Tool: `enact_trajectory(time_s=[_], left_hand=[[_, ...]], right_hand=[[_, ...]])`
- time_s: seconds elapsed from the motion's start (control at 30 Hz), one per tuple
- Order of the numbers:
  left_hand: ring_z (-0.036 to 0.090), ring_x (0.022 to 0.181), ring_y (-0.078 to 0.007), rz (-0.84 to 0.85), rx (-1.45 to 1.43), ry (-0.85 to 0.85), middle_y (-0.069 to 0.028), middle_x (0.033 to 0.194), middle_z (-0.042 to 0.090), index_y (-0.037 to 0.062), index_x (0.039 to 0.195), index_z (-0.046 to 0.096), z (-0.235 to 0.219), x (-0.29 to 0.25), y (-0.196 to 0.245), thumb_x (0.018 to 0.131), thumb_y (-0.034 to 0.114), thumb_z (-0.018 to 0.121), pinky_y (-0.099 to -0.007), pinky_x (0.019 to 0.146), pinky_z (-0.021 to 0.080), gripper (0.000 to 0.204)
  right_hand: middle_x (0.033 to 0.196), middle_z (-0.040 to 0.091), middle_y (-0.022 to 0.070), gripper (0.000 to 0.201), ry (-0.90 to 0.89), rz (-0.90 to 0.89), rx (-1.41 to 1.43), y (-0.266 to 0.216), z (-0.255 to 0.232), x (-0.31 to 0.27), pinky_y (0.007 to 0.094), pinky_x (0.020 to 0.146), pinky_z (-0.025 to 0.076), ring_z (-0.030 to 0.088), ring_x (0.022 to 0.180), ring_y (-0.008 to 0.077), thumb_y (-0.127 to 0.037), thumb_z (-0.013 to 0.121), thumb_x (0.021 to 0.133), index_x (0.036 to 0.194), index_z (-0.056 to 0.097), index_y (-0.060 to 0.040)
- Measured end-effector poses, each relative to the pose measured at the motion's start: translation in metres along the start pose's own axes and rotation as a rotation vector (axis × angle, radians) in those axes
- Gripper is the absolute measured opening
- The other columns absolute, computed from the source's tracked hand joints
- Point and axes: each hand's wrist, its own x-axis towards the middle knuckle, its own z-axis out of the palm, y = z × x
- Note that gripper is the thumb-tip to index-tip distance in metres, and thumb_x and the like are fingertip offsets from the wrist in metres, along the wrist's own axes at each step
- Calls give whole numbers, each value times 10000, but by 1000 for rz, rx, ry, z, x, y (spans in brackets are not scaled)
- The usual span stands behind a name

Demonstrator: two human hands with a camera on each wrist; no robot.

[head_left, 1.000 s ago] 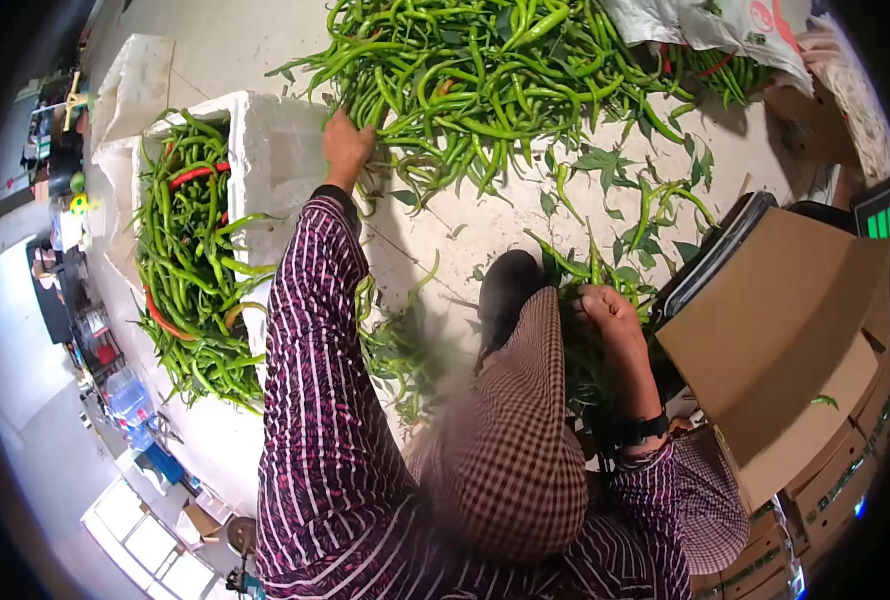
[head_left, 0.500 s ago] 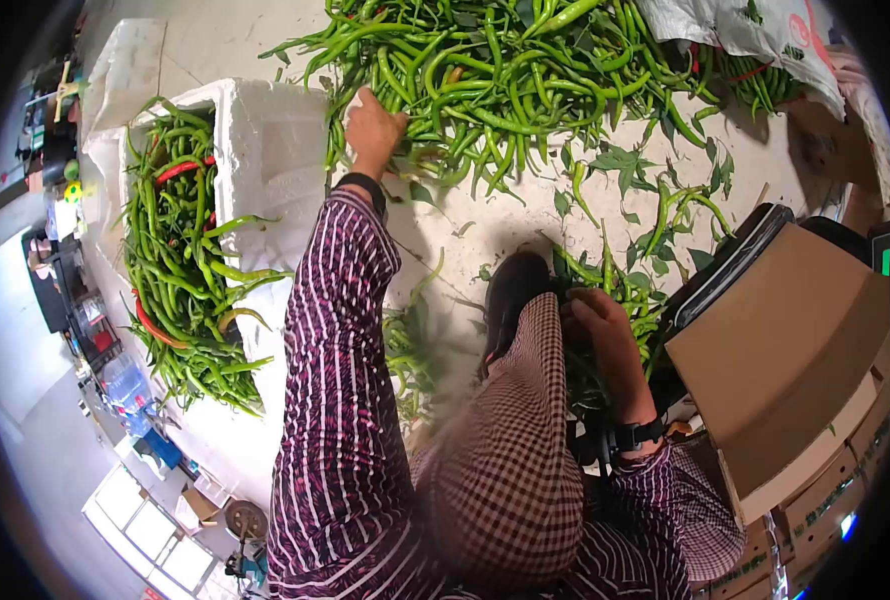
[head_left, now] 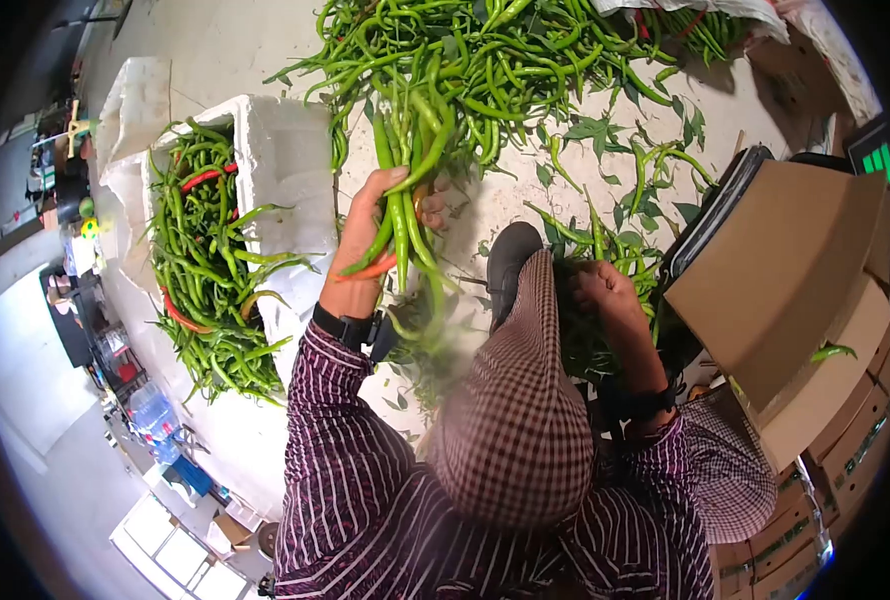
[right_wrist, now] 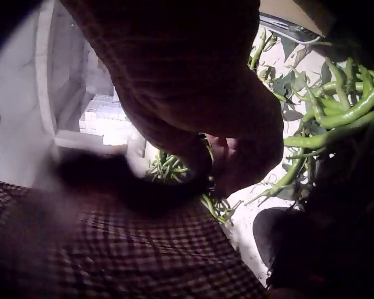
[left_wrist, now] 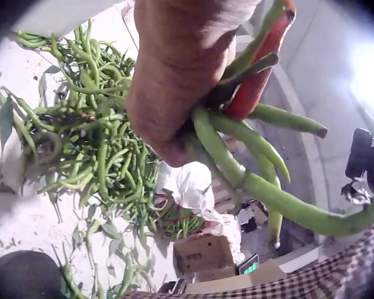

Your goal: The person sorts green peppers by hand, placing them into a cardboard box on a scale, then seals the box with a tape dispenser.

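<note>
And there it is: the left hand (head_left: 363, 218), at the pile's left edge half a second ago, is now drawn back toward the body and turned palm up, with a bunch of peppers (head_left: 402, 222) in its grip. Thumb on one side, fingers bent round the other, mostly long green ones, plus a red pepper (head_left: 373, 268) poking out near the wrist. The left wrist view backs it up, stems and tips sticking out past the fist.

That looks like a grab completed: a handful has come away from the big pile (head_left: 525, 70), which spreads over the floor (head_left: 235, 60) across the upper middle of the frame. The bunch's far ends overlap the pile's near edge; whether they touch, I can't tell.

Left of the hand, the white foam box (head_left: 290, 160) stands heaped with peppers, and its load looks much the same as before. So this handful is not yet set down anywhere.

Over to the right hand (head_left: 605, 290), little changed, low and right of the shoe (head_left: 515, 262), fingers bent; too dark to tell whether they hold anything.
</note>
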Motion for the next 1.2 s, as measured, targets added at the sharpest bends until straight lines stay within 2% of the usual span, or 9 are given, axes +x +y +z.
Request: enact_trajectory(time_s=[0.07, 0.1, 0.4, 0.8, 0.87, 0.93, 1.0, 1.13, 1.2], left_hand=[[552, 740, -186, 118, 218, -41, -114, 892, 565, -17, 1132, 532, 14, -18, -2, 857, 254, 602, -279, 651, 473, 392], [555, 741, -191, 30, 344, -59, -131, 928, 562, -19, 1201, 496, -30, 7, 2, 843, 204, 613, -276, 647, 477, 438], [524, 690, -141, 150, 399, -310, -129, 961, 567, 35, 1421, 371, 65, -27, 27, 749, 121, 643, -257, 654, 473, 730], [592, 780, -169, 137, 383, -661, -149, 1052, 611, -8, 1336, 449, 193, -84, 31, 834, 158, 587, -289, 706, 531, 546], [532, 770, -149, 244, 549, -531, -106, 1057, 547, -9, 1387, 368, 219, -108, 19, 835, 224, 572, -272, 674, 515, 633], [633, 758, -193, 154, 567, -493, -98, 896, 650, -19, 1122, 597, 229, -119, 9, 841, 234, 617, -331, 697, 570, 378], [601, 825, -173, 222, 679, -495, -105, 959, 617, -5, 1282, 485, 242, -132, -6, 877, 237, 554, -309, 746, 538, 477], [629, 821, -203, 295, 753, -354, -124, 949, 641, -28, 1149, 559, 252, -150, -28, 888, 263, 576, -321, 756, 536, 391], [639, 759, -184, 430, 698, -382, -105, 905, 652, -44, 1033, 611, 255, -158, -48, 884, 240, 606, -306, 698, 547, 321]], right_hand=[[902, 616, 5, 291, 25, 36, -105, -5, 4, -4, 217, 664, 437, 542, 773, 78, -213, 581, 915, 1129, 601, -17], [902, 616, 5, 291, 26, 28, -93, -5, 6, -9, 217, 664, 437, 542, 773, 78, -213, 581, 915, 1129, 601, -17], [992, 638, 43, 399, -74, -197, -42, -32, 3, -35, 246, 733, 438, 549, 834, 107, -283, 607, 889, 1160, 585, 8], [1148, 606, 79, 424, -210, -530, 44, -137, 43, -117, 273, 861, 433, 545, 1052, 138, -311, 552, 952, 1221, 559, 16], [1069, 622, 78, 435, -192, -564, 86, -150, 53, -123, 274, 887, 421, 557, 1008, 141, -359, 582, 929, 1172, 596, 3], [1017, 631, 84, 453, -218, -727, -41, -170, 61, -142, 271, 850, 429, 558, 957, 129, -394, 598, 918, 1122, 607, 11], [927, 639, 72, 452, -129, -752, -139, -178, 65, -152, 265, 786, 444, 562, 869, 113, -401, 624, 904, 1055, 615, 25], [876, 645, 56, 346, 5, -772, -41, -174, 65, -176, 239, 728, 454, 568, 796, 97, -310, 662, 895, 991, 628, 21], [907, 657, 62, 301, -83, -788, 279, -167, 64, -184, 242, 757, 469, 586, 826, 99, -266, 661, 900, 1018, 642, 9]])
